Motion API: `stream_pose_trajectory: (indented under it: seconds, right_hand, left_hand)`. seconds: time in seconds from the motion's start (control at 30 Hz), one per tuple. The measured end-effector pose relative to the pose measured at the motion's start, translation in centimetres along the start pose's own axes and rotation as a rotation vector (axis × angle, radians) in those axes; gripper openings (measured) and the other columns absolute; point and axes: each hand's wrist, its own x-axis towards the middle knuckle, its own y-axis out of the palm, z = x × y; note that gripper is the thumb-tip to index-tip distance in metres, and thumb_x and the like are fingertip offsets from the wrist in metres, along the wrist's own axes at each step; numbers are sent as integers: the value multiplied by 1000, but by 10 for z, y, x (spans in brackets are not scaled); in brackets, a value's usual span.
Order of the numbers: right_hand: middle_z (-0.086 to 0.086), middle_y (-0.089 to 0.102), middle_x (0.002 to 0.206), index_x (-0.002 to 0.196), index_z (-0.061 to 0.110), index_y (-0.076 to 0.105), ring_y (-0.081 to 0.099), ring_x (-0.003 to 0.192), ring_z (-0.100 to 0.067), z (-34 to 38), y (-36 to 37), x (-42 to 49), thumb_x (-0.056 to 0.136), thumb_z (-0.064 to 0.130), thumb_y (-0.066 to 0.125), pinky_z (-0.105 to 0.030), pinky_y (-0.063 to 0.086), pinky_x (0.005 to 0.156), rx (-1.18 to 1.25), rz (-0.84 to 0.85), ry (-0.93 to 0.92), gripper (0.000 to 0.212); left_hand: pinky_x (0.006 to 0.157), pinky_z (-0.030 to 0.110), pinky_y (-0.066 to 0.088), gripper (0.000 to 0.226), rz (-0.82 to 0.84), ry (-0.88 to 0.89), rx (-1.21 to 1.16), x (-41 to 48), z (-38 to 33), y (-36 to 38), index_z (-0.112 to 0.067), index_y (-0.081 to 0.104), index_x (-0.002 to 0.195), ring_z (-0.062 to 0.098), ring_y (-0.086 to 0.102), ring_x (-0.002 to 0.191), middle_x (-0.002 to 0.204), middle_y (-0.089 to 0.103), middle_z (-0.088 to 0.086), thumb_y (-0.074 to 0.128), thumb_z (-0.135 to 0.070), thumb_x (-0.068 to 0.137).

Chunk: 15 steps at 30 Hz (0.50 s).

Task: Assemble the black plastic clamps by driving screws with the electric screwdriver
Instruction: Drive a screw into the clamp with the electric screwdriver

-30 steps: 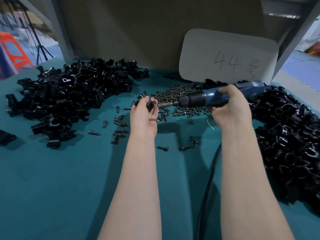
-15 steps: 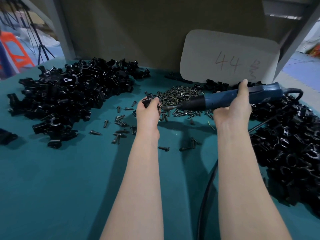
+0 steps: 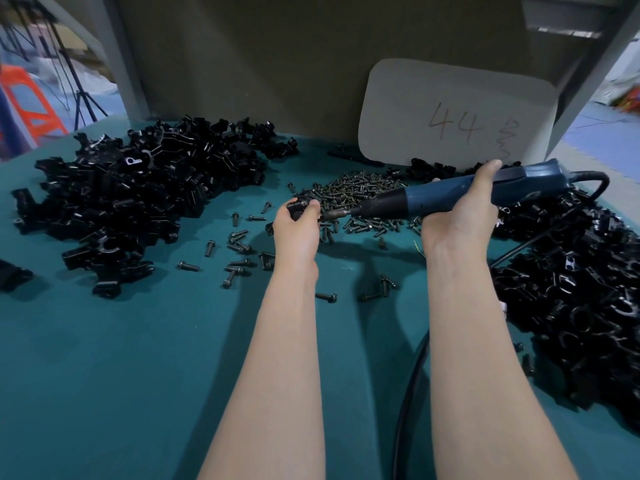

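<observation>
While the left hand (image 3: 296,232) pinches a clamp (image 3: 297,206), right hand (image 3: 460,216) grips the screwdriver (image 3: 433,199), left pile (image 3: 138,192) and right pile (image 3: 581,289) flanking

The green-blue table (image 3: 104,375) holds a left pile of black clamps (image 3: 138,188), a right pile of black clamps (image 3: 588,289), and small screws (image 3: 360,188) between them. A white card (image 3: 450,112) stands at the back.
</observation>
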Motion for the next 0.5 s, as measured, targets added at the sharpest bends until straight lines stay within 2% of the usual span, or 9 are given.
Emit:
stream_pose_trajectory:
  seconds: [0.13,0.33,0.5]
  right_hand:
    - [6,52,105,145,15,20,62,86,-8,1,-2,0,95,46,52,-20,49,67,13,4,-6,67]
    - [6,51,106,146,15,19,61,90,-10,1,-1,0,96,43,53,-19,51,64,19,12,-38,67]
    - [5,51,108,146,14,18,60,92,-11,-1,0,-1,96,43,51,-19,51,67,22,19,-49,67]
  left_hand:
    - [101,34,45,10,6,-20,14,-1,0,0,-22,53,88,17,56,95,95,59,-1,58,-21,96]
    - [100,35,47,10,24,-29,49,-2,-1,0,-22,53,86,18,55,91,93,59,0,58,-19,95]
    - [98,36,47,13,14,-18,53,-3,-1,1,-20,52,84,17,52,83,86,56,-1,57,-19,96]
